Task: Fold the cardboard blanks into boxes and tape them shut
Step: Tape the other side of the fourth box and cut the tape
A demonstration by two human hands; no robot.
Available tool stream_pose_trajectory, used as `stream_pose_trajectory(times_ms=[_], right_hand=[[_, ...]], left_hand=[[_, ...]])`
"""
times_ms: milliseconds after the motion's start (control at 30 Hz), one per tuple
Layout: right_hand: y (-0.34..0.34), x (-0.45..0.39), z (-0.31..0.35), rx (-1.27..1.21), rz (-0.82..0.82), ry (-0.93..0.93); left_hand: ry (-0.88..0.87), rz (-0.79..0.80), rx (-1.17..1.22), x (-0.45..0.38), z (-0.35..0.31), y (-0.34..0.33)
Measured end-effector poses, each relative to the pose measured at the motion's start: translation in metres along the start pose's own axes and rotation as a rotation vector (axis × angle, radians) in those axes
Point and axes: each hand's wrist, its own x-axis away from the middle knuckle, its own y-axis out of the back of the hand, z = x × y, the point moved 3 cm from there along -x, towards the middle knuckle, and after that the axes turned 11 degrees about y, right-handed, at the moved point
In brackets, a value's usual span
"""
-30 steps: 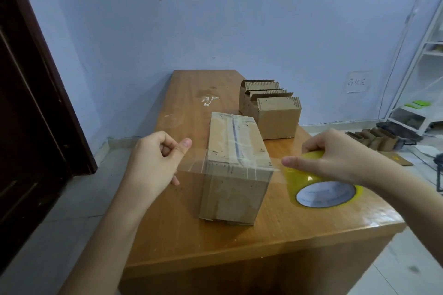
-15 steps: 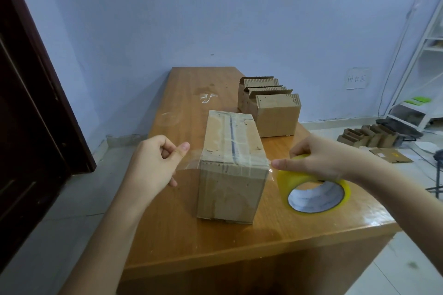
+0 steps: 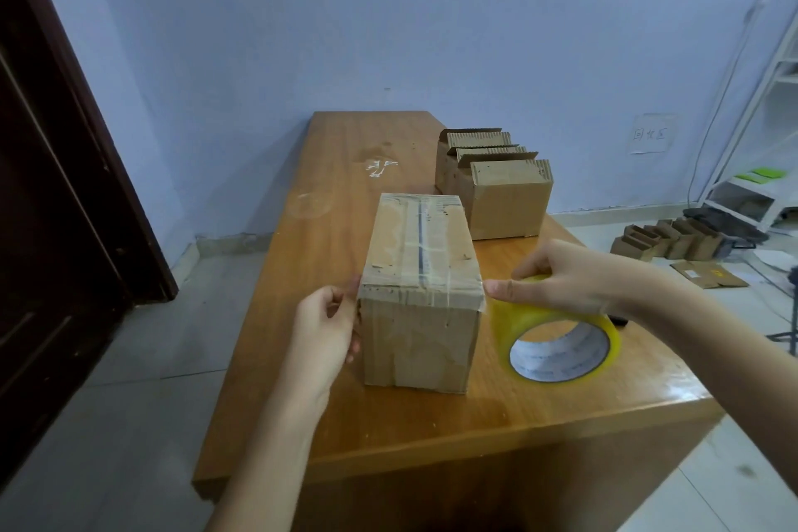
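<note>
While the closed brown cardboard box (image 3: 421, 285) lies lengthwise on the orange-brown wooden table (image 3: 345, 151), both hands work at its near end. Left hand (image 3: 324, 337): pressed against the box's left side at the near top corner, fingers curled and thumb pinching the free end of the clear tape strip (image 3: 421, 279) against the cardboard. Right hand (image 3: 570, 276): just right of the box, fingers curled over the top of the yellow roll of packing tape (image 3: 559, 339), thumb extended toward the box's right top edge. The strip runs from the roll across the near top edge of the box to the left hand. An older band of tape runs along the box's top seam. The roll stands on edge on the table, just beside the box's right face, its white core facing the camera. Beyond the box and to its right, a group of open-topped brown cardboard boxes (image 3: 496, 190) stands on the table, near but apart from it. Farther right of the box, on the floor, lies a row of small cardboard boxes (image 3: 665, 238) beside a white shelf frame (image 3: 760, 121).
</note>
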Motion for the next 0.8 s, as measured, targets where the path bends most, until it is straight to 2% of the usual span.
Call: stream_pose_trajectory(times_ms=[267, 333, 433, 500, 567, 700, 733, 800], right_hand=[[-0.002, 0.002, 0.003, -0.024, 0.004, 0.017], [-0.001, 0.002, 0.001, -0.036, -0.004, 0.021], [-0.001, 0.0, 0.003, -0.038, 0.009, 0.027], [-0.002, -0.001, 0.004, -0.059, 0.02, 0.024], [-0.004, -0.002, 0.003, -0.082, 0.018, 0.026], [-0.005, -0.002, 0.001, -0.095, -0.009, 0.048], [-0.005, -0.002, 0.001, -0.096, -0.011, 0.052], [-0.004, -0.001, 0.001, -0.108, -0.011, 0.056]], left_hand=[[0.223, -0.02, 0.02, 0.003, 0.023, -0.009], [0.197, -0.037, 0.032, 0.006, 0.028, -0.01], [0.003, -0.061, 0.167, 0.021, 0.019, -0.005], [-0.095, 0.045, 0.219, 0.035, 0.006, -0.009], [-0.073, 0.125, 0.221, 0.048, 0.002, -0.018], [0.088, 0.107, 0.105, 0.057, 0.019, -0.018], [0.091, 0.076, 0.034, 0.058, 0.019, -0.013], [-0.033, -0.033, -0.072, 0.058, 0.002, 0.005]])
